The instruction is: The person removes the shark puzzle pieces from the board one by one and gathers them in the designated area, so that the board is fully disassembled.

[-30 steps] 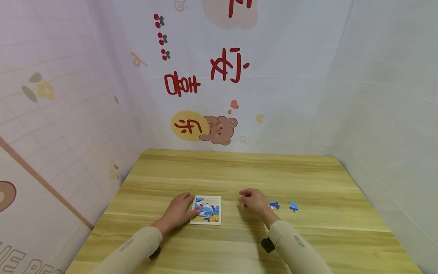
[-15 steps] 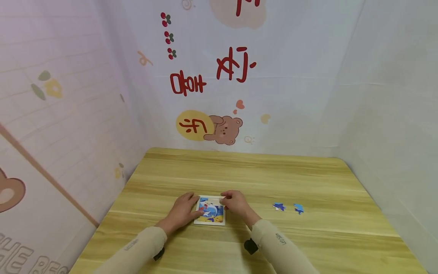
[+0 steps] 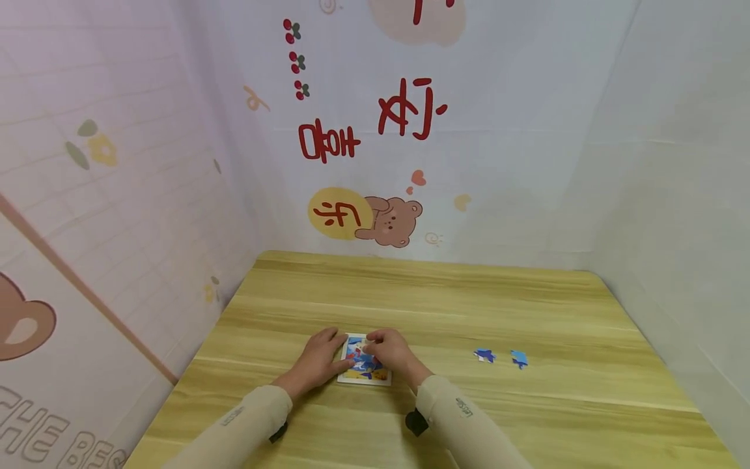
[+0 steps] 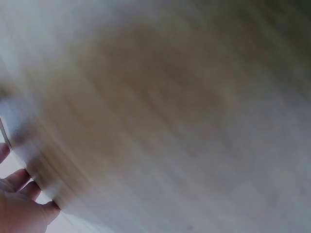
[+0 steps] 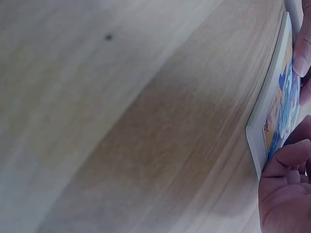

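Observation:
A small square jigsaw puzzle (image 3: 375,376) with a white frame and a blue sea picture lies flat on the table. My left hand (image 3: 318,360) grips its left side, the thumb on the picture and the fingers along the edge. Over the picture's upper right part, my right hand (image 3: 394,352) has its fingers curled, pinching what seems to be a puzzle piece; the fingers mostly hide it. In the right wrist view the curled right hand (image 5: 286,189) meets the near corner of the puzzle (image 5: 265,114). Only fingertips of the left hand (image 4: 22,204) show in the left wrist view.
Two loose blue puzzle pieces lie to the right of the puzzle: one with dark blue and white (image 3: 484,355), the other lighter blue (image 3: 519,359). The wooden table (image 3: 422,296) meets a printed cloth wall (image 3: 498,163) at the back.
My right hand has moved left from beside the loose pieces to the puzzle, and its fingers now lie over the picture. The left hand keeps its hold on the puzzle's left side.

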Action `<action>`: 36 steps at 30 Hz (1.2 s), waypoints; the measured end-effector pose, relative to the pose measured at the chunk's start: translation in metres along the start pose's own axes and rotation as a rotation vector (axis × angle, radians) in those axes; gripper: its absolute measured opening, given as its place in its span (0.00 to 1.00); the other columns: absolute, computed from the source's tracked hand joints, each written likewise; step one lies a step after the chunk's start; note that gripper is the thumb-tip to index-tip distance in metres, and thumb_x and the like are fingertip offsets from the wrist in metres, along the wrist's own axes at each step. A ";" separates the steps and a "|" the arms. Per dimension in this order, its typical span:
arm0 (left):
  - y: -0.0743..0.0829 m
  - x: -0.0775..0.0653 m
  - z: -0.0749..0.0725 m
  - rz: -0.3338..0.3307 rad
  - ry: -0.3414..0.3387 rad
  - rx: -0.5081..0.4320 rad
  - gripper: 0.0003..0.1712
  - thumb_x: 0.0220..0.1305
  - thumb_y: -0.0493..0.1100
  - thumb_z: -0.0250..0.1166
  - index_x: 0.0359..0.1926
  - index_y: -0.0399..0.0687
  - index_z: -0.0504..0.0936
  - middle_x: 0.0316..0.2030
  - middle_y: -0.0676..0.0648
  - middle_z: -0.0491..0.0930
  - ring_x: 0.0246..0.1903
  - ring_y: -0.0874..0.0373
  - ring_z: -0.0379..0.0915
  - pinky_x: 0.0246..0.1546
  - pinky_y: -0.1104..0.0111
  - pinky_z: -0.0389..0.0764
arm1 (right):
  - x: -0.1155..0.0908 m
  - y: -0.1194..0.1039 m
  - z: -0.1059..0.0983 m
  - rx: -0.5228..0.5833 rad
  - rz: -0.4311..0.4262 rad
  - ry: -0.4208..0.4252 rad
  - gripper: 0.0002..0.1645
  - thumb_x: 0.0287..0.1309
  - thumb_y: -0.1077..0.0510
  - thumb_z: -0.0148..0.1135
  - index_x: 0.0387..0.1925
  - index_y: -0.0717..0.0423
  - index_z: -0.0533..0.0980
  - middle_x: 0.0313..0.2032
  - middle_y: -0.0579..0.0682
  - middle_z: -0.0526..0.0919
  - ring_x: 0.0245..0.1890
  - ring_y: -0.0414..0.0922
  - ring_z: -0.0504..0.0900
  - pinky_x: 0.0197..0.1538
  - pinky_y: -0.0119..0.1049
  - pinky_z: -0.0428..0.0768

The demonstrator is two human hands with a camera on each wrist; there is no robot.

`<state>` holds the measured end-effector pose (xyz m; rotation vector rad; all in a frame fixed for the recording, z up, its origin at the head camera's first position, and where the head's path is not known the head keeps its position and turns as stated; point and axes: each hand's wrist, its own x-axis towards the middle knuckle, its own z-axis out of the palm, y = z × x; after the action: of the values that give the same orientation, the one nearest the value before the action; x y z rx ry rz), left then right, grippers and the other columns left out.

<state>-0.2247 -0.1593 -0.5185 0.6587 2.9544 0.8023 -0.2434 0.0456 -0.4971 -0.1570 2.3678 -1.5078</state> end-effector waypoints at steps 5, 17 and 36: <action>0.000 0.001 0.003 -0.006 -0.005 0.001 0.35 0.65 0.52 0.68 0.64 0.33 0.73 0.65 0.27 0.65 0.67 0.32 0.57 0.66 0.40 0.56 | 0.000 0.000 -0.001 -0.030 -0.003 -0.004 0.21 0.61 0.62 0.65 0.54 0.68 0.79 0.34 0.52 0.82 0.26 0.42 0.76 0.32 0.33 0.77; -0.001 0.000 0.003 0.053 0.026 -0.009 0.35 0.64 0.51 0.68 0.63 0.29 0.73 0.64 0.24 0.65 0.65 0.28 0.58 0.63 0.37 0.57 | 0.002 -0.007 0.001 -0.181 -0.066 -0.080 0.23 0.60 0.60 0.64 0.55 0.69 0.78 0.54 0.62 0.81 0.55 0.57 0.78 0.58 0.54 0.75; 0.003 0.000 -0.001 -0.006 0.000 -0.003 0.34 0.65 0.50 0.68 0.65 0.33 0.73 0.66 0.27 0.64 0.68 0.31 0.56 0.66 0.40 0.55 | 0.007 -0.005 0.010 0.023 0.009 0.002 0.22 0.62 0.59 0.65 0.56 0.63 0.79 0.48 0.55 0.83 0.47 0.48 0.80 0.55 0.49 0.76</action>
<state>-0.2235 -0.1575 -0.5163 0.6496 2.9526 0.8066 -0.2471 0.0326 -0.4978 -0.1390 2.3485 -1.5303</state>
